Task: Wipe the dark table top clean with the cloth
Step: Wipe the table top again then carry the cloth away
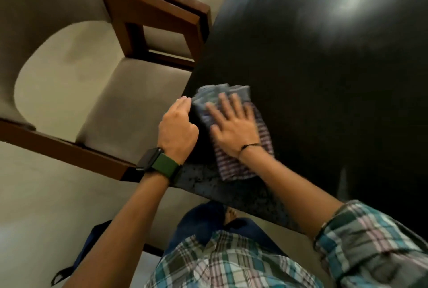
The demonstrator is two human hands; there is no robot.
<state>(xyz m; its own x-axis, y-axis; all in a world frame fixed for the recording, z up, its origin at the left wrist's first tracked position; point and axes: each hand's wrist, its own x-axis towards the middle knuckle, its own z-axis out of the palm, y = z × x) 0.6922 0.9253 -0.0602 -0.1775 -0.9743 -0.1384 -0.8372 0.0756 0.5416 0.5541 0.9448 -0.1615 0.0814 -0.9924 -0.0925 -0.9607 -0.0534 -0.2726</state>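
table top (324, 74): dark, glossy, fills the upper right; pale glare patch far from the person; near edge looks speckled
cloth (234, 134): checked, folded, lies flat on the table top close to its near left corner; far end blurred
right hand (234, 125): flat on the cloth, fingers straight and spread, palm pressing down, nothing clasped; thin dark band at the wrist
left hand (178, 130): at the table top's left edge, just beside the cloth; fingers curled over the edge, gripping the table top; fingertips reach the cloth's left border, contact cannot be told
watch (148, 160): dark face, green strap, on the left wrist, just off the table top's near corner
armchair (76, 72): beige cushion, brown wooden frame, left of the table top, close to its edge
second chair (157, 11): wooden arm and beige seat, beyond the armchair, also beside the table top's left edge
shirt (231, 262): plaid, teal and white, below the table top's near edge; right sleeve rolled at the forearm
floor (34, 206): pale, left of and below the table top
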